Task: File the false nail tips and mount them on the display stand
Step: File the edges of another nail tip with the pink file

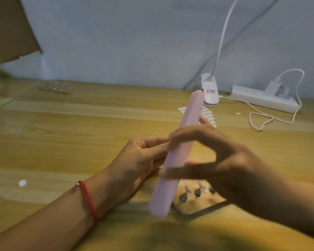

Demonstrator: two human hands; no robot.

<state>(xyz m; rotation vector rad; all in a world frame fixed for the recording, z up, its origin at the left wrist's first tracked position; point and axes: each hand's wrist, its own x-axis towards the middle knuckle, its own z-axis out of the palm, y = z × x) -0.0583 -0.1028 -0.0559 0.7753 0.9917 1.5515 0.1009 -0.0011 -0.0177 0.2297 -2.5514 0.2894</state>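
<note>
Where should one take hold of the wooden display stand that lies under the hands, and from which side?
Grip the display stand by the edges of its flat base, coming in low from the near side. Upright pins stand on its top, so a grasp from above would probably hit them. The pink file and the right hand hang over its far part.

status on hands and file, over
Right hand grips pink nail file. Left hand at its edge, contents unseen. Display stand below hands.
</note>
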